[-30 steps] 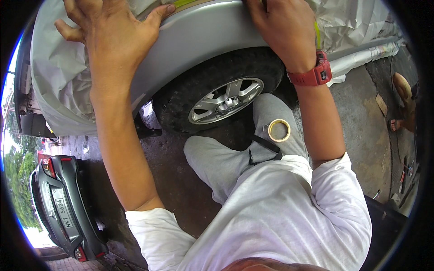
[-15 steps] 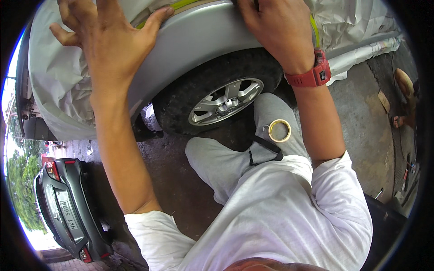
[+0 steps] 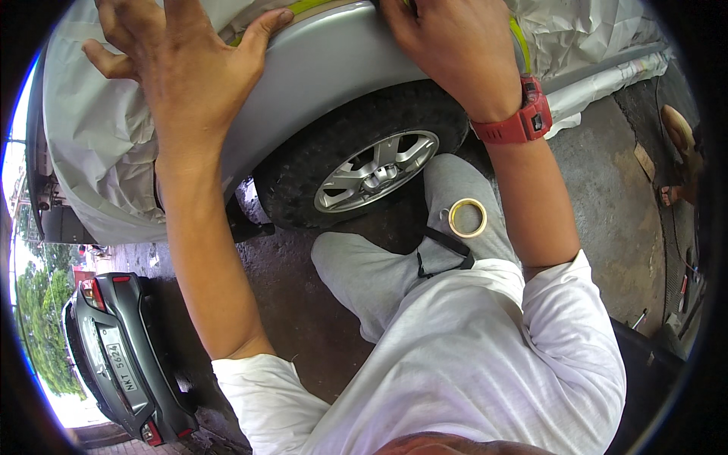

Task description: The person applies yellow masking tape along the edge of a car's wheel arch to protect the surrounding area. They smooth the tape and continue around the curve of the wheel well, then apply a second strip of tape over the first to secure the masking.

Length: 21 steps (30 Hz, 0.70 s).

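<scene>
My left hand [image 3: 186,76] is spread open over the wrinkled masking paper [image 3: 98,121], its thumb touching yellow-green masking tape [image 3: 309,7] along the upper edge of a silver-grey fender [image 3: 315,61]. Farther right, above the tyre [image 3: 296,174], my right hand [image 3: 462,53] rests at the fender's tape line. Its fingers bend and look closed, but the upper edge cuts off their tips, so what they grip is hidden. A red watch [image 3: 516,121] circles that wrist. On my right thigh lies a tape roll [image 3: 467,218] with a yellowish rim.
The spoked wheel [image 3: 377,171] is just ahead of my knees. A dark grey car [image 3: 121,356] stands at left. Another person's foot [image 3: 671,195] is at the far right, near a small block [image 3: 644,162] and scattered tools on the floor. A black strap [image 3: 447,243] lies across my lap.
My right hand has shifted slightly left along the fender's edge. My left hand stays spread in nearly the same place. The whole view has tilted a little.
</scene>
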Motion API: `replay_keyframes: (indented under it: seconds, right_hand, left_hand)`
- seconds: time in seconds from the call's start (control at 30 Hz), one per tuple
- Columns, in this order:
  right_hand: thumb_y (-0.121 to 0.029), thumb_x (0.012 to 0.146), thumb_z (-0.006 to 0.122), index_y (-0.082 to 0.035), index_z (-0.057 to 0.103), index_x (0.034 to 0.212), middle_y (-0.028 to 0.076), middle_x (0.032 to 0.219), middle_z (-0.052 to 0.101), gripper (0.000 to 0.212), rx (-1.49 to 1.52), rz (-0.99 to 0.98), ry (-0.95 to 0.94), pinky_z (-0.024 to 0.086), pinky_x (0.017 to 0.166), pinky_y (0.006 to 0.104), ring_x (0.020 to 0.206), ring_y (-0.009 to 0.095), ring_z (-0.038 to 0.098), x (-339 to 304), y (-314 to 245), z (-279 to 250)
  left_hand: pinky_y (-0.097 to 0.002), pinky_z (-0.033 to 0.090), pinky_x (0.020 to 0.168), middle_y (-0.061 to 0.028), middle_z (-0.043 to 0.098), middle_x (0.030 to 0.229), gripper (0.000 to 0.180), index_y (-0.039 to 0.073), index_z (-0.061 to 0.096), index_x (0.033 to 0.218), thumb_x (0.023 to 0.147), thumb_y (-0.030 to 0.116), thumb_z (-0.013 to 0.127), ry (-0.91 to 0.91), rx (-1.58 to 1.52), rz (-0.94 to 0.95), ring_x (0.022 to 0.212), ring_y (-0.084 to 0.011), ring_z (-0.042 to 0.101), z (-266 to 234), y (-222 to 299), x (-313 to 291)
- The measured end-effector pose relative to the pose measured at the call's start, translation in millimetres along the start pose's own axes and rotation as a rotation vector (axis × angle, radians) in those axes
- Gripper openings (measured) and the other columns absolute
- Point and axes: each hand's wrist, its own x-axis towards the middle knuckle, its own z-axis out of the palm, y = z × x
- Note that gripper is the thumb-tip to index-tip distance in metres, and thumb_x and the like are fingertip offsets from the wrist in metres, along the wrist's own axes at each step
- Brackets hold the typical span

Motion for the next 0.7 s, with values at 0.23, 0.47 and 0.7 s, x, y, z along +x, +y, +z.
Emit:
replay_keyframes:
  seconds: [0.23, 0.47, 0.7]
  right_hand:
    - [-0.013, 0.094, 0.067, -0.005, 0.06, 0.092, 0.016, 0.07, 0.067, 0.012, 0.028, 0.005, 0.01, 0.052, 0.068, 0.0498, 0.071, 0.038, 0.069, 0, 1, 2]
    - [-0.016, 0.094, 0.067, -0.004, 0.059, 0.092, 0.018, 0.069, 0.066, 0.015, -0.048, -0.012, -0.015, 0.052, 0.069, 0.0517, 0.07, 0.04, 0.068, 3, 5, 0]
    - [-0.02, 0.094, 0.069, -0.006, 0.064, 0.121, 0.019, 0.072, 0.068, 0.03, -0.021, -0.014, -0.378, 0.054, 0.069, 0.0505, 0.071, 0.039, 0.07, -18, -19, -38]
  left_hand:
    - [-0.0661, 0.002, 0.129, -0.0146, 0.016, 0.177, 0.118, 0.035, 0.039, 0.162, 0.061, 0.025, 0.098, 0.067, -0.012, 0.058, 0.164, -0.0389, 0.009, 2, 14, 2]
    - [-0.0675, 0.006, 0.128, -0.0138, 0.015, 0.178, 0.115, 0.036, 0.039, 0.162, 0.063, 0.023, 0.098, 0.09, -0.069, 0.082, 0.164, -0.0407, 0.01, 8, 33, 14]
    - [-0.0686, 0.007, 0.127, -0.0138, 0.014, 0.178, 0.116, 0.036, 0.039, 0.162, 0.063, 0.025, 0.098, 0.079, 0.009, 0.091, 0.164, -0.0409, 0.01, 12, 32, 10]
